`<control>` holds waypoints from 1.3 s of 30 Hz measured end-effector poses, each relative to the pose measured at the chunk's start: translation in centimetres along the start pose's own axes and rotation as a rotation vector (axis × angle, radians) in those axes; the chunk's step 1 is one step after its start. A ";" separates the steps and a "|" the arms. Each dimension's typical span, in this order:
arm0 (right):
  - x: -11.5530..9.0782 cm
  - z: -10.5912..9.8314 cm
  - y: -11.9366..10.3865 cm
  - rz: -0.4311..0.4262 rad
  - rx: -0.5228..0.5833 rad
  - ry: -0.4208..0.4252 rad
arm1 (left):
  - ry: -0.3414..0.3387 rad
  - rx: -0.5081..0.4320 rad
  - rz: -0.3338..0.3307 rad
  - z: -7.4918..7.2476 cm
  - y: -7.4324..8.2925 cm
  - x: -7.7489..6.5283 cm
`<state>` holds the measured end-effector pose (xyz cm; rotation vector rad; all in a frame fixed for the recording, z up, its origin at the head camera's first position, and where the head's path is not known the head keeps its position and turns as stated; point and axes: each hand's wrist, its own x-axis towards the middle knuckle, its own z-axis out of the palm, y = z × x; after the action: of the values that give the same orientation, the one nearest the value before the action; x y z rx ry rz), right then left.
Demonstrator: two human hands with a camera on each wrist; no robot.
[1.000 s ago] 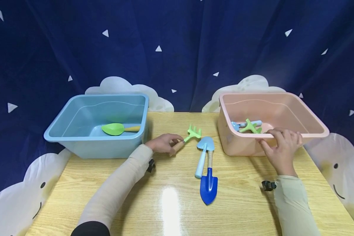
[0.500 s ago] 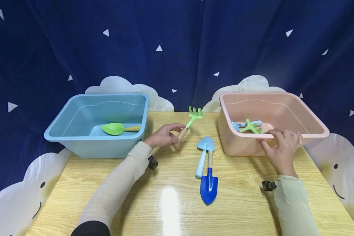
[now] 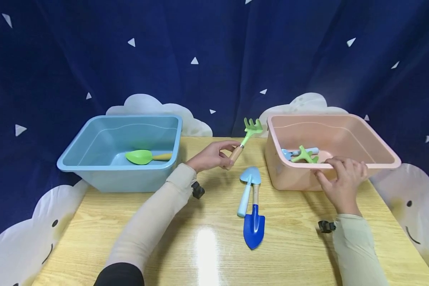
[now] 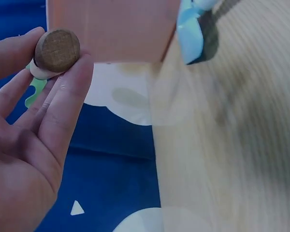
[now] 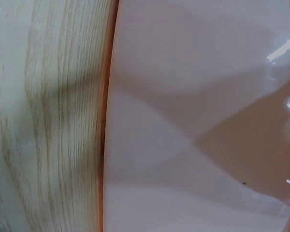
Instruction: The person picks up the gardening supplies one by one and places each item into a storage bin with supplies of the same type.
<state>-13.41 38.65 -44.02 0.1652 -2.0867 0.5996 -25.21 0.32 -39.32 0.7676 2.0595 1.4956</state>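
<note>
My left hand (image 3: 214, 155) pinches the wooden handle of a small green hand rake (image 3: 253, 128), raised above the table with its tines up. In the left wrist view, the round handle end (image 4: 57, 50) sits between thumb and fingers. My right hand (image 3: 344, 182) grips the front rim of the pink bin (image 3: 296, 174), fingers over the edge and thumb outside. Inside that bin lie another green rake (image 3: 304, 155) and a light blue tool (image 3: 311, 151). Between the bins, a light blue trowel (image 3: 250, 174) and a dark blue trowel (image 3: 254, 230) lie touching on the table.
A blue bin (image 3: 118, 174) stands at the left, holding a green trowel (image 3: 140, 157) with a yellow handle. Behind the wooden table (image 3: 171, 254) hangs a dark blue curtain (image 3: 214, 39) with white triangles and clouds.
My left hand has lifted the green hand rake off the table and carried it up and to the right, toward the pink bin. My right hand stays on the rim.
</note>
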 end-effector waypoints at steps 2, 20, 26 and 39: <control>0.0 -0.1 0.0 -0.008 -0.005 0.007 | -0.013 0.008 0.007 0.1 0.6 0.3; 0.2 0.1 0.0 0.043 0.060 0.037 | 0.041 0.006 0.065 -0.7 4.8 2.4; 0.2 0.3 -0.3 0.042 0.052 0.006 | 0.051 0.042 0.044 -1.0 5.7 3.2; 0.1 0.4 0.0 0.034 0.039 0.011 | -0.022 0.124 0.030 0.5 9.0 4.6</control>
<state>-13.73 38.53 -44.14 0.1488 -2.0717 0.6605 -26.78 5.98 -31.09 0.8615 2.1490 1.3797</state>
